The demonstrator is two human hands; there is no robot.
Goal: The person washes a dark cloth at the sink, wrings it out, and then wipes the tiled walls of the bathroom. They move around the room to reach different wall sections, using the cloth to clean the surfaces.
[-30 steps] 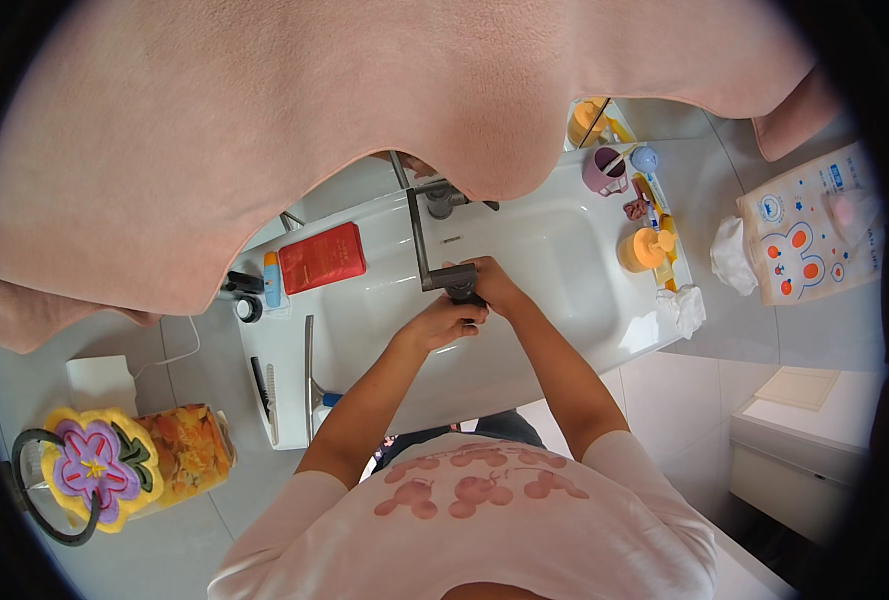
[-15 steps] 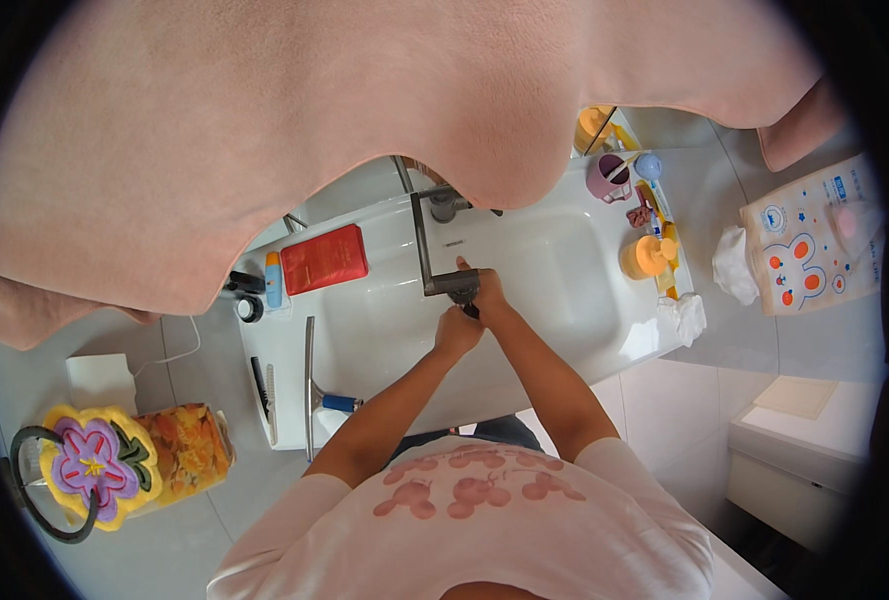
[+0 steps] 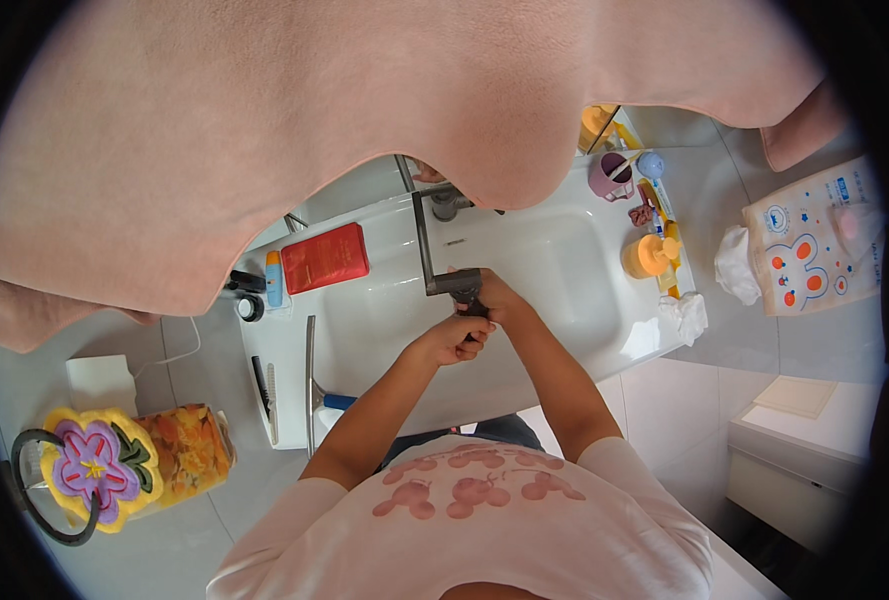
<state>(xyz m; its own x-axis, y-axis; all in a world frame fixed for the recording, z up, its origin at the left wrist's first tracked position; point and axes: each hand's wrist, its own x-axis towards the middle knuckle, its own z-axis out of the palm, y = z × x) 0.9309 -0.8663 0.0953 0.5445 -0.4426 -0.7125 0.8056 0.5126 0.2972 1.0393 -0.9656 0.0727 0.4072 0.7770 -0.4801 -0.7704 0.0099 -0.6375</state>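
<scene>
A dark grey angular faucet [image 3: 426,235] reaches over the white sink, with a rounded spout end [image 3: 464,283]. My right hand [image 3: 501,298] is at the right side of this end, its fingers mostly hidden behind it. Just below and to the left, my left hand [image 3: 452,341] is closed, fingers curled in, close against the right hand. A dark piece [image 3: 473,308] shows between the spout end and the left hand; whether it belongs to the faucet I cannot tell. What the left hand holds, if anything, is hidden.
On the white sink's [image 3: 364,318] left ledge lie a red packet [image 3: 324,258], a blue tube [image 3: 274,278], combs [image 3: 266,395] and a squeegee [image 3: 312,385]. Along the right stand a purple mug [image 3: 611,177] and an orange pump bottle [image 3: 648,257]. A pink cloth [image 3: 364,100] hangs across the top.
My left hand has turned and curled its fingers, shifting slightly up beside the right hand. The right hand's finger that stuck up past the spout has drawn down. The rest looks unchanged.
</scene>
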